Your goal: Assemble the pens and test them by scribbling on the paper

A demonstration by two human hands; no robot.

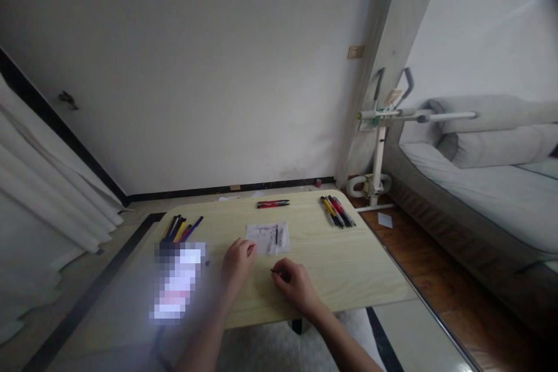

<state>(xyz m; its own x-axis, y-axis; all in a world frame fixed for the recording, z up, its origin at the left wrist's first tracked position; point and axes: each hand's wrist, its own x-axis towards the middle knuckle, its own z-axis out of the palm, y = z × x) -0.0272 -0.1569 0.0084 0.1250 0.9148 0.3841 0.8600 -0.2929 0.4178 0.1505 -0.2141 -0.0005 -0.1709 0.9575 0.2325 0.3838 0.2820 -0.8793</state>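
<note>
Both my hands rest on a light wooden table [349, 267]. My left hand [238, 261] lies with its fingers curled, the fingertips touching the near edge of a small clear packet [269, 238] with thin dark pieces inside. My right hand [293, 282] is closed in a pinch on a small thin dark item, its tip poking out to the left. A bunch of coloured pens [181, 228] lies at the far left, a red and black pen pair [272, 204] at the far middle, another pen bunch [337, 211] at the far right.
A blurred-out patch [176, 282] covers part of the table's left side. A white stand with handles [378, 145] stands beyond the table's right corner. A grey sofa [488, 186] fills the right side. White curtains [47, 197] hang at the left.
</note>
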